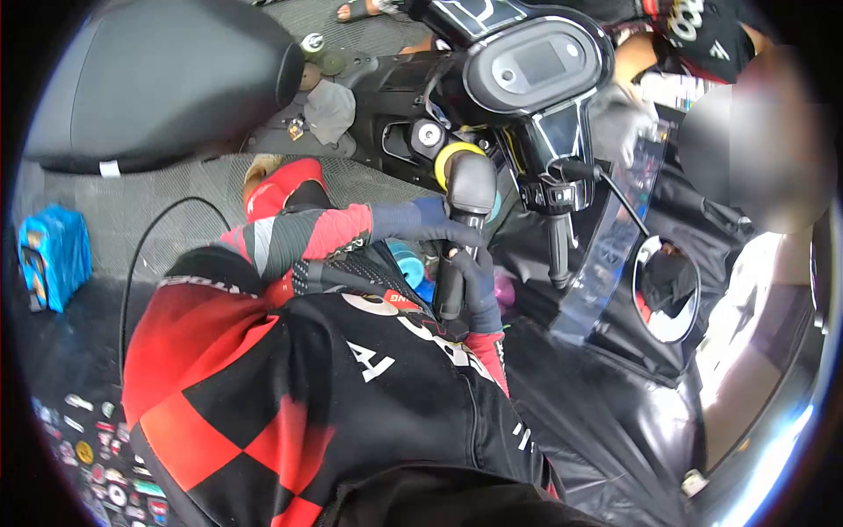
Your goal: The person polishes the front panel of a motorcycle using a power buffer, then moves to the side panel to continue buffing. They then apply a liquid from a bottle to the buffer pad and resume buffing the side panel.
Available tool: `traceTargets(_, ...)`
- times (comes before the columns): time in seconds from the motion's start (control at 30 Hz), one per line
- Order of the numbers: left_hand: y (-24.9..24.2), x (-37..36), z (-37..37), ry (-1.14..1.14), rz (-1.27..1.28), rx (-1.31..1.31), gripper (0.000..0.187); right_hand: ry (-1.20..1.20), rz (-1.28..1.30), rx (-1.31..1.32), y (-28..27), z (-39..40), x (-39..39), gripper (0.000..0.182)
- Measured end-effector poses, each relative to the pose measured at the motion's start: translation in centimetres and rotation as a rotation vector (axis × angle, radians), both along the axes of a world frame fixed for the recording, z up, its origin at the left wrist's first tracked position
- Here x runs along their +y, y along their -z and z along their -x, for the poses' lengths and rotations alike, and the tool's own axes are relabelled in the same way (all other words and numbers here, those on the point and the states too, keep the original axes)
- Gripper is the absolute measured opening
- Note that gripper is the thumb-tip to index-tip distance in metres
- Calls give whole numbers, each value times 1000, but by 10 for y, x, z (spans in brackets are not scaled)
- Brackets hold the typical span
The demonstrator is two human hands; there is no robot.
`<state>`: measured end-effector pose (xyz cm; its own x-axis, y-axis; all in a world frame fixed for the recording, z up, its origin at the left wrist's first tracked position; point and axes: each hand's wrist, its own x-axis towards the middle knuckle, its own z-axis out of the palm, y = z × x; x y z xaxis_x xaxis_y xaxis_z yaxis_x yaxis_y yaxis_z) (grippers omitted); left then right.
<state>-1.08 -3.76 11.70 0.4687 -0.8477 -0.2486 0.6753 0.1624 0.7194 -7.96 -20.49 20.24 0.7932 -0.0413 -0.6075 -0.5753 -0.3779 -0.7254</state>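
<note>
A black power polisher [471, 186] with a yellow pad [448, 161] lies against the dark bodywork of a scooter [395, 97]. My left hand [426, 220], in a dark glove, closes round the tool's neck just behind its head. Lower down, my right hand [479, 283], also gloved, wraps round the grip. The polisher's face is turned away from me, so its contact with the panel is partly hidden. Close to the pad sits a round silver lock or cap [428, 134]. A blue round object [406, 262] shows beside my hands, partly covered.
The scooter's seat [176, 83] fills the upper left, its display [537, 61] the top. A mirror [667, 290] juts out at right. A grey cloth [330, 112] lies on the scooter. A black cable [132, 272] curves at left near a blue bag [57, 255]. Another person [711, 39] is at upper right.
</note>
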Motion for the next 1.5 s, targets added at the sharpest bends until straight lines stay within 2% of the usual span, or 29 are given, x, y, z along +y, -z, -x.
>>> traceTargets(0.03, -2, 0, -4, -22, 43, 3, 46, -92, 80, -39, 1, -2, -1, 42)
traceTargets(0.1, -14, 7, -14, -66, 42, -40, 46, 57, -38, -5, 12, 3, -3, 43)
traceTargets(0.13, -9, 5, -18, -34, 33, -45, 46, 160, -149, 37, 16, 4, 1, 45)
traceTargets(0.2, 15, -10, -26, 39, -19, -127, 47, 203, -176, 12, 23, 5, -1, 46)
traceTargets(0.27, 34, -23, -30, -18, -19, -241, 45, 160, -103, -73, 44, 7, -13, 47)
traceTargets(0.33, 21, -15, -37, 96, -40, -208, 42, 202, -107, -83, 52, 12, -16, 46)
traceTargets(0.43, -2, -2, -42, 115, -52, -172, 40, 129, 69, -171, 57, 12, -19, 47)
traceTargets(0.57, 18, -10, -40, 132, -58, -199, 39, 98, 88, -210, 63, 15, -17, 48)
traceTargets(0.67, 14, -6, -38, 160, -105, -201, 42, 169, 10, -140, 55, 12, -11, 50)
traceTargets(0.73, 23, -8, -26, 17, -60, -212, 42, 63, -11, -83, 42, 4, -8, 55)
traceTargets(0.77, 31, -10, -19, 15, -57, -214, 42, 62, -9, -85, 38, -1, -9, 55)
traceTargets(0.83, 41, -13, 0, -82, 56, -44, 40, -80, 19, 6, 30, -3, -12, 59)
traceTargets(0.87, 38, -14, 7, -79, 59, -47, 40, -76, 21, 3, 28, -2, -14, 59)
traceTargets(0.93, 25, -9, 11, -111, 143, 115, 36, -324, 136, -191, 25, -3, -16, 54)
traceTargets(0.97, 18, -6, 7, -4, 92, 90, 38, -325, 134, -195, 22, -1, -17, 54)
traceTargets(1.07, 18, -20, 7, -35, 7, 60, 37, -56, 8, 77, 8, 2, -22, 65)
traceTargets(1.13, 9, -23, -3, -22, 19, 84, 41, -1, -19, 95, 7, -1, -24, 60)
traceTargets(1.2, -9, -15, -19, -41, -54, -89, 45, 139, -168, 191, 0, -7, -17, 57)
traceTargets(1.23, -14, -9, -28, 21, -12, -72, 46, 170, -147, 141, 2, -6, -15, 53)
traceTargets(1.3, 23, -31, -26, 24, 24, -129, 43, 127, -99, 53, 28, 3, -27, 52)
traceTargets(1.37, 34, -34, -29, 40, 82, -174, 38, 113, -51, -63, 39, 5, -25, 50)
traceTargets(1.4, 26, -27, -32, 29, 78, -175, 38, 102, -54, -63, 36, 6, -15, 50)
traceTargets(1.47, 8, -13, -41, 215, -60, -143, 37, 236, -126, -8, 22, 4, 3, 51)
traceTargets(1.5, 14, -16, -39, 170, -39, -183, 39, 230, -125, 5, 21, 4, 5, 51)
